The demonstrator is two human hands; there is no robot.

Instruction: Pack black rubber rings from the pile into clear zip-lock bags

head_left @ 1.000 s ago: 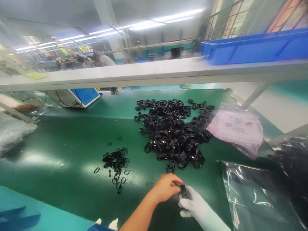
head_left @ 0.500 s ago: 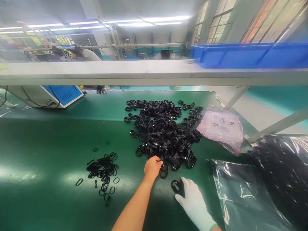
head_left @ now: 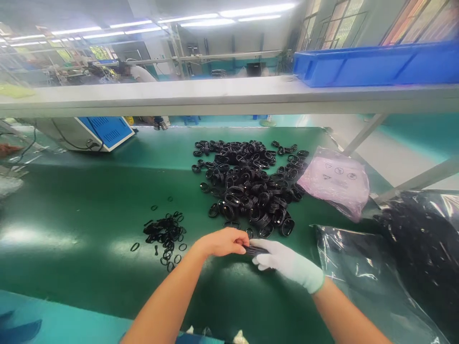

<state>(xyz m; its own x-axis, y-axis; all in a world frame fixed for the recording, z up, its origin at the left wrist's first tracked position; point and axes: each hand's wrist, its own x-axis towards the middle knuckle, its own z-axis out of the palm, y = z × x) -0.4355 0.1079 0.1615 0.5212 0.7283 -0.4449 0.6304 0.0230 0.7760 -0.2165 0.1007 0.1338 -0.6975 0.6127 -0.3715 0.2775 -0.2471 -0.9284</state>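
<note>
Between my two hands is a coiled black cable (head_left: 256,250), seen edge-on just above the green table. My bare left hand (head_left: 225,241) pinches its left end between thumb and fingers. On the other end, my right hand (head_left: 283,260), in a white glove, is closed with the thumb and fingers around the coil. A large pile of similar coiled black cables (head_left: 251,191) lies right behind the hands. To the left of my left forearm is a small heap of thin black rings (head_left: 167,230), with several loose ones around it.
A clear plastic bag (head_left: 358,267) lies on the right, beside a larger bag of black items (head_left: 423,248). A pink bubble-wrap bag (head_left: 335,179) sits behind them. A shelf (head_left: 179,98) bearing a blue bin (head_left: 373,67) crosses above the table; a blue-and-white machine (head_left: 107,134) stands back left.
My left hand has come back from the pile's near edge to the cable in my right hand. My right hand has lifted and turned that cable edge-on. The camera view has shifted.
</note>
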